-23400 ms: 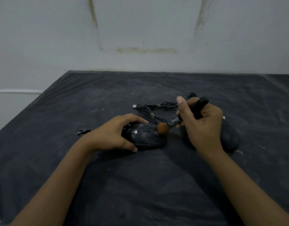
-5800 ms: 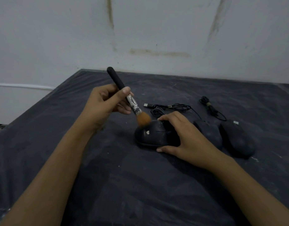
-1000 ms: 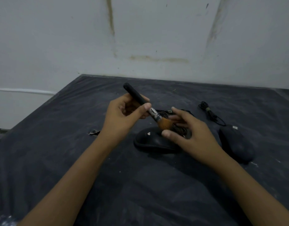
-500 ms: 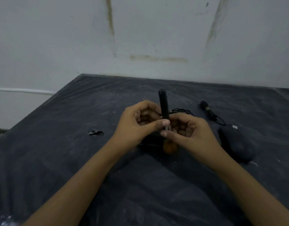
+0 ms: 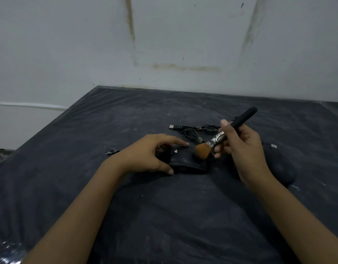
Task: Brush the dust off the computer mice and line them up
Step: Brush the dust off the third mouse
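Observation:
A black computer mouse point(image 5: 187, 163) lies on the dark table cover point(image 5: 164, 216) at the centre. My left hand point(image 5: 148, 152) grips its left end, thumb on the near side and fingers over the top. My right hand point(image 5: 240, 143) holds a brush point(image 5: 221, 137) with a black handle and silver ferrule. Its orange bristles touch the mouse's right end. A second black mouse point(image 5: 278, 166) lies to the right, partly hidden behind my right wrist. Any mouse between these two is hidden by my right hand.
A tangle of black cable with a USB plug point(image 5: 191, 129) lies just behind the mice. A small torn scrap point(image 5: 112, 151) sits left of my left hand. The white wall point(image 5: 164, 44) rises at the table's far edge; the table's left edge point(image 5: 40, 132) runs diagonally.
The brush has passed from my left hand to my right hand. My left hand has dropped onto the centre mouse and grips it, and the bristles have come down on the mouse's right end.

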